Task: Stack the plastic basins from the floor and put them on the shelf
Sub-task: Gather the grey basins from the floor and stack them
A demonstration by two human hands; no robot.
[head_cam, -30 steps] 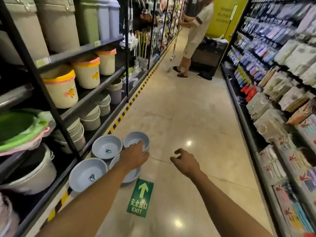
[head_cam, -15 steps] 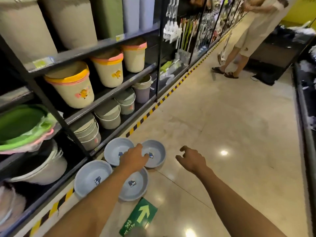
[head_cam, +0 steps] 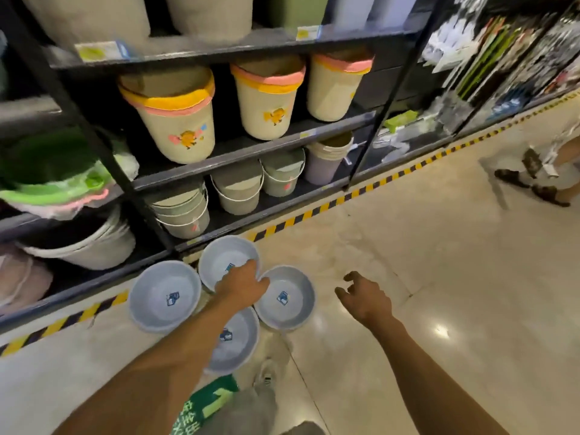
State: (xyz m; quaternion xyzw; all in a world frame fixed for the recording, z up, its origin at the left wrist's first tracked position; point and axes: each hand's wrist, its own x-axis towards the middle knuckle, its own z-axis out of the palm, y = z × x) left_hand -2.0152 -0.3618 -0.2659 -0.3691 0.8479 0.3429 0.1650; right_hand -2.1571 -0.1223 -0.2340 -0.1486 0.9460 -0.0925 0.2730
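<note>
Dark metal shelf unit (head_cam: 238, 153) fills the left and upper view, several tiers. Top tier: tall grey and green bins, cut off by the frame edge. Next tier: three cream waste bins (head_cam: 175, 116) with yellow and pink rims and cartoon prints. Below: nested grey-green pails with wire handles (head_cam: 238, 191) and one lilac pail (head_cam: 326, 160). Far left bay: stack of green basins in plastic wrap (head_cam: 53, 174), white tubs (head_cam: 84, 243) beneath. Glossy beige tile floor (head_cam: 439, 246), with black-and-yellow hazard tape (head_cam: 314, 211) along the shelf base. Four pale blue plastic basins (head_cam: 164, 296) sit upright and unstacked on the floor just beside the shelf base, clustered with rims touching or near touching; each has a small blue label in the bottom. Left forearm crosses over the nearest basin (head_cam: 238, 337). Left hand (head_cam: 241, 285) is above the junction of the rear basin (head_cam: 226, 262) and the right basin (head_cam: 287, 298), fingers extended, closed on nothing; cannot tell whether they touch a rim. Right hand (head_cam: 364, 296) hovers over bare floor right of the cluster, fingers loosely curled and apart, empty. Green exit floor sticker (head_cam: 204, 406) at the bottom edge. Another person's sandalled feet (head_cam: 530, 185) at far right.
</note>
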